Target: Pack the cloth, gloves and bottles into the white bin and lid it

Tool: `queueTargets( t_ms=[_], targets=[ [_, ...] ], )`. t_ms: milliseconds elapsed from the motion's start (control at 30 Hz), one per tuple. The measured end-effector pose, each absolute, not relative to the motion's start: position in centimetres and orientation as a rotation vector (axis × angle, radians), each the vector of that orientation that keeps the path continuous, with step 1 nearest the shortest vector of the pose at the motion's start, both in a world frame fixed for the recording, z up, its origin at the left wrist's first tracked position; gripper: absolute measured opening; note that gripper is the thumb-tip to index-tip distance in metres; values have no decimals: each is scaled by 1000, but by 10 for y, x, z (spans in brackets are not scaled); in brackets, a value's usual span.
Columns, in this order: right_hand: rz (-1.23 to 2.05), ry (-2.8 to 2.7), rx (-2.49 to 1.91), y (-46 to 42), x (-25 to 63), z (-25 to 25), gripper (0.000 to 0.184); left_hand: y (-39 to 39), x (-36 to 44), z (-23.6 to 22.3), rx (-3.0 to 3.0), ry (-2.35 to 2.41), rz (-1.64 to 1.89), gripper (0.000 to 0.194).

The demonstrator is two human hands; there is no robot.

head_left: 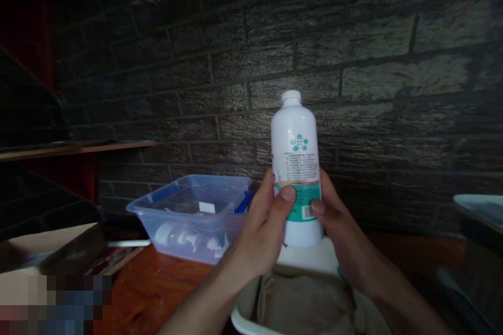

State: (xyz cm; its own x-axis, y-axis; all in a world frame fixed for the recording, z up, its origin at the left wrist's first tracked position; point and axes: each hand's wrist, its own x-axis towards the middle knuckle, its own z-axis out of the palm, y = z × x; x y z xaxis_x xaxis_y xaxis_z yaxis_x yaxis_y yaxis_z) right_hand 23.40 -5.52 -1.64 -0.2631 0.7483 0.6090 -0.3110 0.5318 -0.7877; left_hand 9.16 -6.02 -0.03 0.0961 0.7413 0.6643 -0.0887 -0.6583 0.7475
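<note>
A white plastic bottle (295,131) with a green-and-white printed label and a white cap stands upright between my hands. My left hand (265,225) is wrapped round its left side, thumb lying across the label. Gripping the right side, my right hand (340,225) has its thumb beside the barcode. The fingers behind the bottle are hidden. Just below the bottle is a white tub (245,324) with brownish-grey cloth (306,301) in it.
A clear plastic bin (184,235) with blue latches and whitish items inside sits on the wooden table (157,288) to the left. An open cardboard box (70,256) lies farther left, under a wooden shelf (78,152). A dark brick wall (271,26) rises behind.
</note>
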Motion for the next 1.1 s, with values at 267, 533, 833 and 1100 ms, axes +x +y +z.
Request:
queueTargets(
  t_ms=[267, 533, 833, 1100],
  targets=[
    [765, -1691, -544, -71, 238, -3, 75, -52, 93, -1, 1659, 683, 1682, 57],
    [878, -1558, -455, -62, 236, -5, 68, -58, 83, 6, 1669, 562, 1420, 59],
    [1184, -1446, -321, -58, 233, -5, 67, -65, 77, 5, 1817, 538, 1259, 79],
    [1246, -1422, -297, -49, 236, -5, 82, -64, 82, 1, 1850, 506, 1350, 72]
  ],
)
